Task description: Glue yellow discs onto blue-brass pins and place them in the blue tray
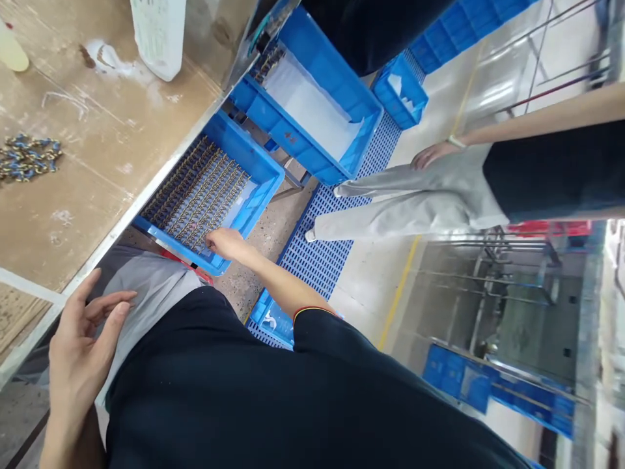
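Observation:
My right hand reaches into a blue plastic bin, its fingers curled and pressed together at the near end of the contents. Laid in rows on white sheets in that bin are several strips of small brass-coloured and dark metal pieces. What the fingertips hold, if anything, is hidden. Beside the edge of the worktable, my left hand hangs with fingers apart and nothing in it. A small heap of similar gold and blue metal pieces lies on the tabletop.
Another blue bin with a white sheet stands beyond the first. A white plastic container sits on the table. One person in light trousers stands to the right on blue slatted floor mats. Metal racks lie farther off.

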A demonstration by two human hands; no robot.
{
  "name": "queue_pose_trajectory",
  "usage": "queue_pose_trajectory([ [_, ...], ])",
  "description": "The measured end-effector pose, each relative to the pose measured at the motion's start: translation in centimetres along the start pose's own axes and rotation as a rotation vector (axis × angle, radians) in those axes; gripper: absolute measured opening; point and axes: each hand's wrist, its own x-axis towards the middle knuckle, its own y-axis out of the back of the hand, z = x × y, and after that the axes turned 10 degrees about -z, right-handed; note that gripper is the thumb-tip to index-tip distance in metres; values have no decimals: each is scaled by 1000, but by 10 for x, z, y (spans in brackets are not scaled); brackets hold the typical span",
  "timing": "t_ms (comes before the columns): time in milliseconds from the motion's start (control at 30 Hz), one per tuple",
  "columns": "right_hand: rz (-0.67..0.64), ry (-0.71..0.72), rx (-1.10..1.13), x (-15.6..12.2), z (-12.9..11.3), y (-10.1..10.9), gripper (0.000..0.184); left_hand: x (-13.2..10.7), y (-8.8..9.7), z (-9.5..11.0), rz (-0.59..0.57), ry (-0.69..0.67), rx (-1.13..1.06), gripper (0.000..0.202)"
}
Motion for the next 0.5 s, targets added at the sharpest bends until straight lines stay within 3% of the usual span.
queue_pose_trajectory([
  [133,-56,-10,-55,10,-2,-3,35,2,-2,12,26,124,-192,77],
  [500,-79,10,-130,-2,-5,10,40,6,-12,16,89,121,-235,88],
])
